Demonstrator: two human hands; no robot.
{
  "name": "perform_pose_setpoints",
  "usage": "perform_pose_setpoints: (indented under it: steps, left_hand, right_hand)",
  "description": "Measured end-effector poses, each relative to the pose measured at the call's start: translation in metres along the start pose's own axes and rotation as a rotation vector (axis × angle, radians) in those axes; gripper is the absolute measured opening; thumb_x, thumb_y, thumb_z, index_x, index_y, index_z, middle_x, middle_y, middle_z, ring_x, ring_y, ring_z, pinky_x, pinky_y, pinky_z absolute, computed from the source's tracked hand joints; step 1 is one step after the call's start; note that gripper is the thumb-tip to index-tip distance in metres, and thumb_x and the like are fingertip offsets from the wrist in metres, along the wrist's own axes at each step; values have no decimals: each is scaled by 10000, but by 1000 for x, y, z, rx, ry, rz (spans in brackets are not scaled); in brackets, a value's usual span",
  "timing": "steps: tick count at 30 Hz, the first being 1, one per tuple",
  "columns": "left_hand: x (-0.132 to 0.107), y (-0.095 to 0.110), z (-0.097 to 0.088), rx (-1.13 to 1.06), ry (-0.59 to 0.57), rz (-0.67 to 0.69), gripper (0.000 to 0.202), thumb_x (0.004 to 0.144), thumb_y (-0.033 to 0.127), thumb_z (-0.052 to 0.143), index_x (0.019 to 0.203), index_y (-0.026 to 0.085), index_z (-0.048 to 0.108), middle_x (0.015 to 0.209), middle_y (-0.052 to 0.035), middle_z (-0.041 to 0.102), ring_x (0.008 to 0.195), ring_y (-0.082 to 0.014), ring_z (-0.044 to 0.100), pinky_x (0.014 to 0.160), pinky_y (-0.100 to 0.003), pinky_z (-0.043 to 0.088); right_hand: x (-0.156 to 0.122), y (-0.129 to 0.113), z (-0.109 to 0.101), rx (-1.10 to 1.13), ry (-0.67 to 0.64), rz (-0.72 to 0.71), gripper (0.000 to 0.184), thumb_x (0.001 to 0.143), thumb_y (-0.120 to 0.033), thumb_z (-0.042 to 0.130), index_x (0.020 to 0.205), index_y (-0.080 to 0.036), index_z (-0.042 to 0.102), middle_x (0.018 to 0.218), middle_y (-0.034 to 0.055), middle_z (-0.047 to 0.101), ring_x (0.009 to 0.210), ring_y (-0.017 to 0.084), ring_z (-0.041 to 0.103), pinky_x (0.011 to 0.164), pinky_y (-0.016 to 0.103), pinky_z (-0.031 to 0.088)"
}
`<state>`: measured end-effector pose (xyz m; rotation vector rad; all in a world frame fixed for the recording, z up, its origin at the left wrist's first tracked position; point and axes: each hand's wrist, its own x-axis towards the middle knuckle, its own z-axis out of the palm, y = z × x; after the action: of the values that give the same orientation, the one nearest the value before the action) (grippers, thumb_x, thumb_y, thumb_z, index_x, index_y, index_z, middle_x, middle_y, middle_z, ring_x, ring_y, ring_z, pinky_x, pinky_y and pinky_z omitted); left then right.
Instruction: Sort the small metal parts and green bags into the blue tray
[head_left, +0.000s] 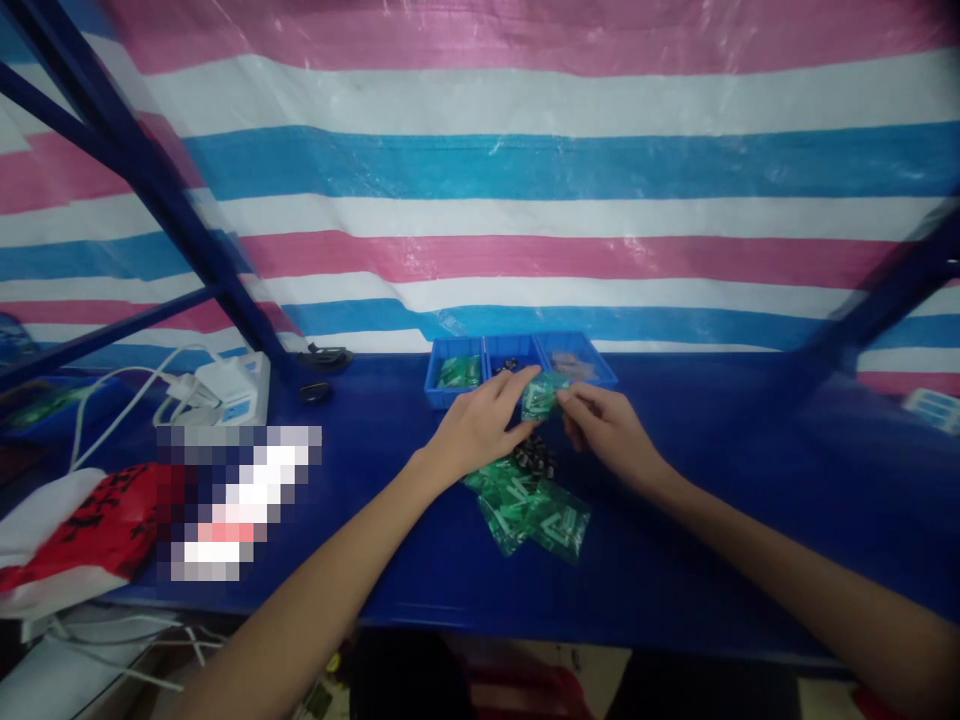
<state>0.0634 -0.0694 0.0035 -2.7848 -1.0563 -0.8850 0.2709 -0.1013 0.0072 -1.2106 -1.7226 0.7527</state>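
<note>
Both hands meet over the middle of a blue table (720, 500). My left hand (480, 425) and my right hand (606, 428) pinch the same small green packet (541, 394) between their fingertips, held just in front of three blue bins. Below the hands lies a loose pile of similar green packets (532, 510). A cluster of small dark parts (536, 456) sits on the table between the pile and my hands.
Three small blue bins (520, 368) stand side by side at the back, the left one holding green packets. A white power strip with cables (225, 392) and a red-and-white bag (82, 540) lie at the left. A striped tarp hangs behind.
</note>
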Motion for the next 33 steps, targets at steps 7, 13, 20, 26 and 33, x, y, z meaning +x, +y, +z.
perform_pose_setpoints:
  steps: [7,13,20,26,33]
  left_hand:
    - [0,-3,2,24,24,-17,580,972,385,571,1478,198,356,1326,-148,573,1114,-273,641,850,-382,571]
    - [-1,-1,0,47,45,-13,450,999,398,532,1388,177,474,1205,-109,616,1047,-242,649,814,-350,563]
    - [2,5,1,-45,103,-76,376,1056,418,411,909,156,638,810,-30,655,719,-158,643,619,-261,466]
    - [2,8,2,-206,131,-147,332,1024,431,490,1224,167,523,657,50,546,567,-127,567,555,-239,417]
    - [0,10,2,-94,41,-34,585,976,463,579,1480,253,368,1196,-83,614,821,-168,647,692,-283,527]
  right_hand:
    - [1,6,0,-78,23,-64,332,971,-523,496,831,-230,562,589,-31,506,523,146,490,519,281,384]
    - [0,8,3,76,18,-19,390,955,-502,535,1196,-198,575,828,44,669,623,162,610,511,276,460]
    - [1,1,-2,173,-92,-14,359,924,-525,579,1052,-197,649,817,31,660,521,109,502,473,261,426]
    - [2,1,0,169,-95,32,328,887,-483,642,737,-211,537,646,-14,610,496,116,505,468,255,404]
    - [3,-2,-2,207,-8,38,284,892,-443,648,757,-200,589,577,-37,544,488,121,508,478,264,430]
